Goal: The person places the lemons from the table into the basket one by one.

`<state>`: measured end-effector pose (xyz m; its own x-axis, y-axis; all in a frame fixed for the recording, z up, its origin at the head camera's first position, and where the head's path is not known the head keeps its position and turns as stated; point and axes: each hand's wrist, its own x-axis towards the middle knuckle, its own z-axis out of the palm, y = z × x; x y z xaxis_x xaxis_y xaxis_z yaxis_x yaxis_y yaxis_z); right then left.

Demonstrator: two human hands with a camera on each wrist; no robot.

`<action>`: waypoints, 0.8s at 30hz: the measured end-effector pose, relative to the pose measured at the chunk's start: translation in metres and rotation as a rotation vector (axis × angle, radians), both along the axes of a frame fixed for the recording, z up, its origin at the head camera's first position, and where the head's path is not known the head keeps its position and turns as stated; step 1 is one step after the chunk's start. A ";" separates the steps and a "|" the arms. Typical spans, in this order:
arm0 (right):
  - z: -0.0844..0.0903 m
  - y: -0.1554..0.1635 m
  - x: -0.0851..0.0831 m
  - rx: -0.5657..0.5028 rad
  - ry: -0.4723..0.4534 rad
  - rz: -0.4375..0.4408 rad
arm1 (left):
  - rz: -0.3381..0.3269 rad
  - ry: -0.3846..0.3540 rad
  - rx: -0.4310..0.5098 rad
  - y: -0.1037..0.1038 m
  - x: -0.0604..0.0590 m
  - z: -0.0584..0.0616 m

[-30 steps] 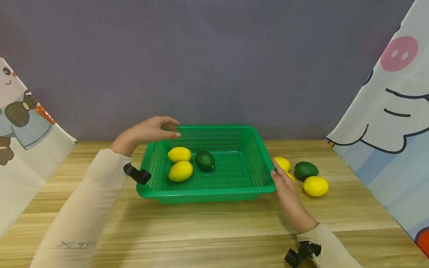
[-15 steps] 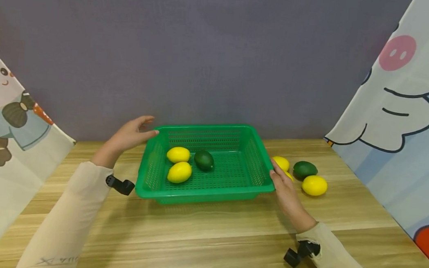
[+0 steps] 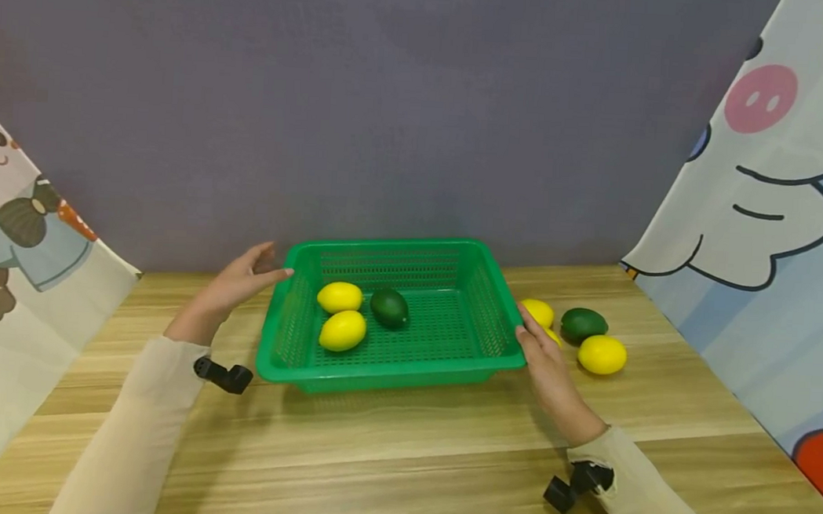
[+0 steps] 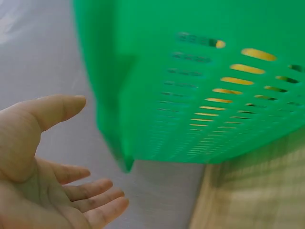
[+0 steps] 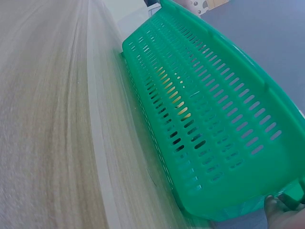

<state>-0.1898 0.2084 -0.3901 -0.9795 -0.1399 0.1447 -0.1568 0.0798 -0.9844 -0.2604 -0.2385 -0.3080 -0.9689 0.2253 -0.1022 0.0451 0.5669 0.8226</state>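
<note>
A green plastic basket (image 3: 390, 375) with slotted walls stands on the wooden table. Inside, towards its left end, lie two lemons (image 3: 342, 331) and a dark green avocado (image 3: 389, 308). Just outside the left rim is my left hand (image 3: 234, 284), thumb and fingers spread and holding nothing. The left wrist view shows a gap between the left thumb (image 4: 62, 110) and the basket wall (image 4: 143, 95). My right hand (image 3: 553, 372) grips the basket's right rim near the front corner. Only the tips of that hand (image 5: 286, 210) show at the edge of the right wrist view.
Right of the basket lie another avocado (image 3: 583, 325), a lemon (image 3: 602, 354) and two more lemons (image 3: 537, 313) partly hidden by the right hand and each other. A grey wall (image 3: 420, 116) rises behind the table (image 3: 370, 467). Printed curtains (image 3: 774, 232) hang at both sides.
My left hand has moved left and slightly down, from above the basket's back left corner to outside its left rim. The right hand keeps its grip, and the fruit stays put.
</note>
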 end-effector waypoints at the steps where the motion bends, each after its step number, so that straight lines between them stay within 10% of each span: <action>1: 0.000 0.000 0.000 -0.001 0.003 0.002 | 0.004 -0.011 0.023 0.000 0.000 -0.003; 24: 0.000 -0.002 0.002 -0.030 -0.001 0.002 | 0.029 -0.150 0.245 0.011 0.004 -0.050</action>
<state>-0.1882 0.2068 -0.3899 -0.9793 -0.1378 0.1479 -0.1561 0.0502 -0.9865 -0.2565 -0.2273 -0.3579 -0.9535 0.2334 -0.1905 -0.1005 0.3499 0.9314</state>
